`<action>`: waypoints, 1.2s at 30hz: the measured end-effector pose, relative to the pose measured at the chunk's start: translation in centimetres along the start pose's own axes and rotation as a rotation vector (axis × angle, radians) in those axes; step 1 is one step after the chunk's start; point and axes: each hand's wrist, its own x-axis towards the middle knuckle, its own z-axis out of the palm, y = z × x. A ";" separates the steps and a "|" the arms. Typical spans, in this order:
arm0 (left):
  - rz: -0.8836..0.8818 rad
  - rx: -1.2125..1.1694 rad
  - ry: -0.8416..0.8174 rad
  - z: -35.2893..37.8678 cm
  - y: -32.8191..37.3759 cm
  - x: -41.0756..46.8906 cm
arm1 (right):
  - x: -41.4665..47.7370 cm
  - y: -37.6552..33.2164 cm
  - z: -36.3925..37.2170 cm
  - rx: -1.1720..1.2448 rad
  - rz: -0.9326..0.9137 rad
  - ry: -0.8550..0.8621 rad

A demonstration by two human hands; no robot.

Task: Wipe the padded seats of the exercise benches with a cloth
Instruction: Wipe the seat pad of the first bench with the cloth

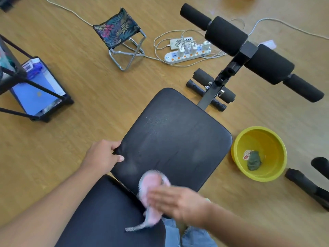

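A black exercise bench fills the middle of the view, with a padded seat [178,139] and a second pad [106,214] nearer me. My left hand [103,155] grips the seat's left edge, thumb on top. My right hand [176,202], blurred by motion, presses a pink-and-grey cloth [151,186] flat onto the near end of the seat, at the gap between the two pads. A tail of the cloth hangs onto the near pad. Faint damp streaks show on the seat.
A yellow basin [260,154] holding a dark rag [253,163] stands on the wood floor right of the seat. Foam leg rollers [249,52] rise beyond. A power strip with cables [187,52], a folding stool [121,36] and a black rack [32,90] lie farther off.
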 end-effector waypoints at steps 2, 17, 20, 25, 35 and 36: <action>-0.009 -0.004 0.000 0.0 0.1 0.0 | -0.9 4.8 -3.5 -0.063 0.176 0.110; -0.001 0.064 -0.007 -0.4 0.3 -0.7 | 1.8 0.8 -0.8 0.075 0.047 -0.122; 0.001 0.072 0.000 -0.2 0.2 -0.8 | 1.4 7.7 -6.5 0.066 0.124 -0.100; -0.010 0.067 -0.006 -0.2 0.0 -0.6 | 2.6 9.5 -7.2 -0.118 0.842 0.452; 0.009 0.103 0.007 0.0 0.1 -0.8 | 2.5 0.8 -0.6 -0.112 0.026 0.019; 0.014 0.100 0.011 0.1 0.2 -0.9 | 2.4 3.2 -2.6 -0.136 0.108 0.069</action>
